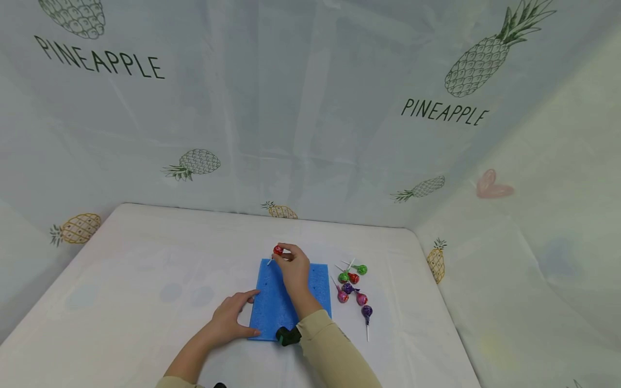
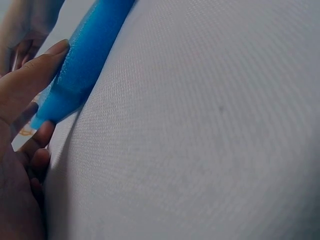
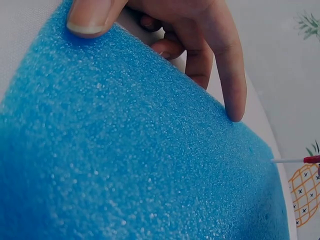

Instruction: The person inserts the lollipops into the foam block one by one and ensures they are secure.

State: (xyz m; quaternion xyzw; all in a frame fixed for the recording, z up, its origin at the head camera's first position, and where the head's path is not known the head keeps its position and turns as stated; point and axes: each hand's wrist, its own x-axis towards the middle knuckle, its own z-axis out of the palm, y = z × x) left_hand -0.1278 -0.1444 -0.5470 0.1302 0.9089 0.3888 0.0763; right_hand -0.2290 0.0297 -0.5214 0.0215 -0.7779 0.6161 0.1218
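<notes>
Right hand (image 1: 297, 272) pinches a red lollipop (image 1: 278, 250) at eleven o'clock on the blue foam (image 1: 271, 312)! Left hand (image 1: 227, 321), spread wide, touches the nine-o'clock edge; other lollipops (image 1: 361, 299) at three.

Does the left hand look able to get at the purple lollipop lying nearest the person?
Probably not directly: the left hand touches the blue foam sheet's left edge, the purple lollipop lies past its right edge, and the right forearm crosses between.

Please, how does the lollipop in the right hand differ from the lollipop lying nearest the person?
The held lollipop is red; the nearest lollipop is dark purple. The held lollipop is pinched by the right hand near the blue board; the nearest lollipop lies on the table. Both have a round head and white stick.
</notes>
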